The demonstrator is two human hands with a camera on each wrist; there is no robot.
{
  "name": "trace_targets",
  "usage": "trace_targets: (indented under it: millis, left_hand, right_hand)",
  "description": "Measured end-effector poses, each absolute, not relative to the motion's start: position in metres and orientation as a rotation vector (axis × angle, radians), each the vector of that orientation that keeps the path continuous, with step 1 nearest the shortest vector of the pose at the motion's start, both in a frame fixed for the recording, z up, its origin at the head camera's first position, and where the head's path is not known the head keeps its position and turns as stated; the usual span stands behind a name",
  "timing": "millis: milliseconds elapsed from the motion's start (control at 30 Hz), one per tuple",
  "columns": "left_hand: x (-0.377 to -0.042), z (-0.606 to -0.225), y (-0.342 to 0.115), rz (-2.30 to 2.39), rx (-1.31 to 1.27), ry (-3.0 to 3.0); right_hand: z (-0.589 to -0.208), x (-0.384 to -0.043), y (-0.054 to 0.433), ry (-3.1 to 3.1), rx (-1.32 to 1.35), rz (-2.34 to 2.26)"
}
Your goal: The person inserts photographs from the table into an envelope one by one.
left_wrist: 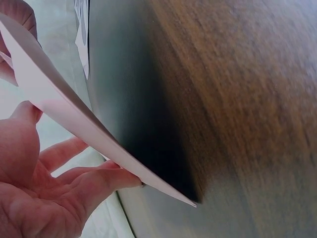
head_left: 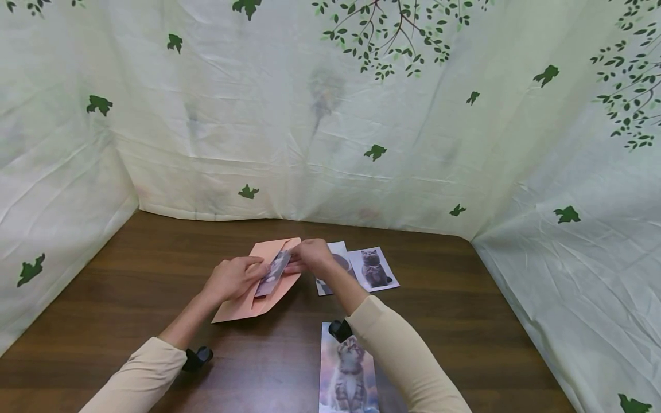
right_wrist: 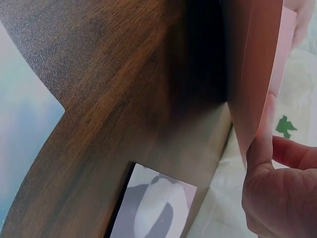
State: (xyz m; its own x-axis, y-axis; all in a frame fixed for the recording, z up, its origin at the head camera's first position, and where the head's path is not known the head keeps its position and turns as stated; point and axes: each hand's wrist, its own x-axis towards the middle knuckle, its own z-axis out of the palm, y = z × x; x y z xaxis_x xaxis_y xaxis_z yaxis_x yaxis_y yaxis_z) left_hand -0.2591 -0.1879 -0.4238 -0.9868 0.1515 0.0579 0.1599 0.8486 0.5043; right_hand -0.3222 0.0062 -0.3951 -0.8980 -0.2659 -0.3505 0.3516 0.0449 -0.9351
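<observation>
A peach envelope [head_left: 239, 310] is raised at a tilt over the table, its mouth spread apart. A small picture card [head_left: 273, 274] with a grey print lies partly inside it. My left hand [head_left: 234, 279] grips the envelope from the left, thumb on the upper side and fingers beneath, as the left wrist view shows. My right hand [head_left: 311, 257] is at the card's upper right edge and appears to pinch it. Some right fingers run along the inside of the envelope [right_wrist: 255, 64]; the card itself is hidden in the right wrist view.
Right of the envelope lie two cat picture cards, one with a sitting grey cat [head_left: 375, 268], the other [head_left: 338, 252] partly behind my right arm. A larger kitten picture [head_left: 348, 373] lies at the front, under the right sleeve. White leaf-print cloth [head_left: 310, 143] surrounds the brown table [head_left: 439, 344].
</observation>
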Motion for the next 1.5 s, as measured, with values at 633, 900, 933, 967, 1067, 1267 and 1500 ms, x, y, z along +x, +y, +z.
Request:
trace_targets:
  millis: [633, 900, 933, 967, 1067, 1267, 1500]
  left_hand:
    - [-0.258, -0.423, -0.188, -0.830, -0.227, -3.021]
    - [-0.256, -0.422, -0.188, -0.822, -0.239, -3.014]
    - [-0.256, -0.422, -0.188, -0.822, -0.240, -3.015]
    - [-0.256, -0.421, -0.188, -0.826, -0.238, -3.015]
    - [-0.256, -0.421, -0.188, -0.832, -0.240, -3.014]
    - [-0.257, -0.422, -0.188, -0.847, -0.238, -3.007]
    - [-0.258, -0.424, -0.189, -0.863, -0.248, -2.983]
  right_hand:
    - [-0.398, -0.317, -0.006, 2.013, 0.102, -1.844]
    - [-0.398, -0.317, -0.011, 2.005, 0.086, -1.843]
    - [-0.398, -0.317, -0.012, 2.005, 0.089, -1.838]
    - [-0.398, -0.317, -0.012, 2.004, 0.089, -1.834]
    - [-0.398, -0.316, -0.014, 2.016, 0.095, -1.821]
    - [-0.401, -0.318, -0.018, 2.020, 0.086, -1.843]
    - [-0.403, -0.319, -0.020, 2.053, 0.130, -1.805]
